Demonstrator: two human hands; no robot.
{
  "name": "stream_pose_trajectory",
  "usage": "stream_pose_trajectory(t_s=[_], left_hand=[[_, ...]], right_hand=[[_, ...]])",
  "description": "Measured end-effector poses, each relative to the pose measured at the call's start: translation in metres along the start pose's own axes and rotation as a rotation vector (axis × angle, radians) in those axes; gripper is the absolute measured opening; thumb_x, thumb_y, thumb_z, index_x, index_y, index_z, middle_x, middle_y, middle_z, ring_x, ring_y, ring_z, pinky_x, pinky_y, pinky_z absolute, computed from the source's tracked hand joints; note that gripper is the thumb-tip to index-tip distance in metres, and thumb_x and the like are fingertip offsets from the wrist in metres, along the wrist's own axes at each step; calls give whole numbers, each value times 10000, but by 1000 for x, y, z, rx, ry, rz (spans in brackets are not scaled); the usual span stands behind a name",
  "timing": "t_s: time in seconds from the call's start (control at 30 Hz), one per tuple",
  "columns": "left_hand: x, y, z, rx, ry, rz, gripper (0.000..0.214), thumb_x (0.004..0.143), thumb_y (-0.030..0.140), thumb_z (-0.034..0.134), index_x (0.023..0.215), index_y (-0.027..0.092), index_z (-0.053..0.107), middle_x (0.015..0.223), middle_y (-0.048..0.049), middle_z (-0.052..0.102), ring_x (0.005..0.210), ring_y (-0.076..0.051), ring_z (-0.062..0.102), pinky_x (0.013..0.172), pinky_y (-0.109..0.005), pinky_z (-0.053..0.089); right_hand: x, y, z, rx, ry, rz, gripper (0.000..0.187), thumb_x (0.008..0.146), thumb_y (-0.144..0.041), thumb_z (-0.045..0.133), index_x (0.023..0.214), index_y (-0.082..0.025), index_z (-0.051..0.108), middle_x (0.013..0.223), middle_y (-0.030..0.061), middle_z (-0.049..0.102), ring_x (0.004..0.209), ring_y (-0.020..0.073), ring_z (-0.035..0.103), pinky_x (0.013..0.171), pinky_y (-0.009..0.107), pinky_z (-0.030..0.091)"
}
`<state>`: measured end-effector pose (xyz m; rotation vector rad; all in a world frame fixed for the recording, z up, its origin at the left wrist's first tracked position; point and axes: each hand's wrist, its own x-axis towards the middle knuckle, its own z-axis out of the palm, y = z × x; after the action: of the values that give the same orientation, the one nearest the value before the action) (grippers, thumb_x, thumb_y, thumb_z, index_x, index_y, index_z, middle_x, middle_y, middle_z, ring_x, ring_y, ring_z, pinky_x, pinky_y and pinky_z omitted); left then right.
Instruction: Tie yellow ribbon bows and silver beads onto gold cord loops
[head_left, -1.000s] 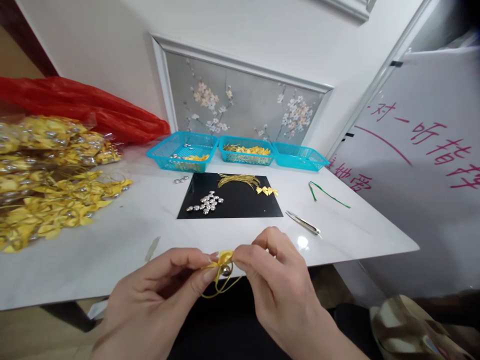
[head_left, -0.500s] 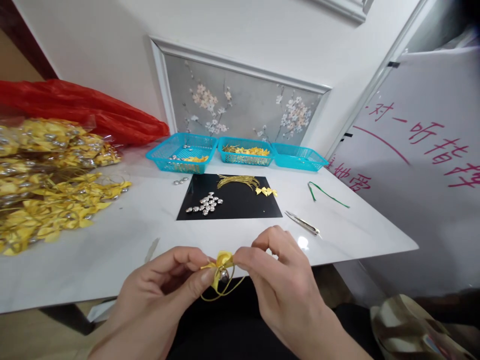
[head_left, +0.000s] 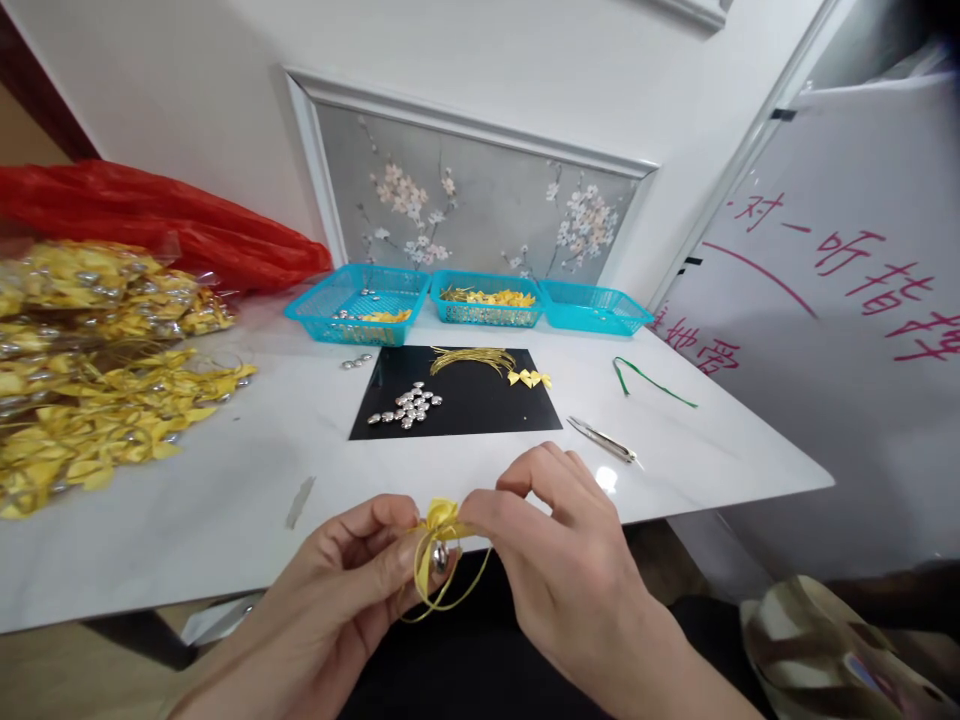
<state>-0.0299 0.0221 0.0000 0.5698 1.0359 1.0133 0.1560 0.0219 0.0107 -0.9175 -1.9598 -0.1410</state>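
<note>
Both of my hands pinch one small yellow ribbon bow [head_left: 439,520] at the near edge of the white table [head_left: 225,480]. A silver bead [head_left: 440,556] and a loop of gold cord [head_left: 450,590] hang from the bow. My left hand [head_left: 345,590] grips it from the left with thumb and forefinger. My right hand [head_left: 570,560] pinches it from the right, its other fingers curled.
A black mat [head_left: 457,405] holds silver beads [head_left: 405,405], gold cords [head_left: 472,358] and yellow bows [head_left: 529,378]. Three teal baskets [head_left: 360,300] line the back. Heaps of finished yellow bows [head_left: 90,400] and a red bag [head_left: 150,220] lie left. Tweezers [head_left: 604,441] and a green tie [head_left: 649,380] lie right.
The cord loop under the bow has grown larger and hangs lower. The view has shifted slightly; my hands stay pinched on the bow.
</note>
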Motion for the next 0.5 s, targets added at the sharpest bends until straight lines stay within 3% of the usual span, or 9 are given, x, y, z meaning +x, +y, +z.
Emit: stream_pose_trajectory(t_s=[0.37, 0.5], left_hand=[[5, -1, -10, 22, -65, 15, 246, 590, 308, 971, 740, 232, 793, 765, -4, 738, 743, -131, 697, 793, -210, 622], [5, -3, -14, -39, -34, -23, 289, 539, 232, 991, 757, 219, 801, 828, -15, 758, 823, -170, 732, 804, -229, 639]], right_hand=[[0, -1, -2, -46, -16, -13, 345, 953, 9, 432, 864, -181, 705, 760, 16, 533, 672, 148, 444, 656, 302, 306], [1, -2, -3, -33, -16, 8, 337, 957, -2, 440, 845, -175, 706, 760, 19, 534, 673, 148, 442, 657, 305, 312]])
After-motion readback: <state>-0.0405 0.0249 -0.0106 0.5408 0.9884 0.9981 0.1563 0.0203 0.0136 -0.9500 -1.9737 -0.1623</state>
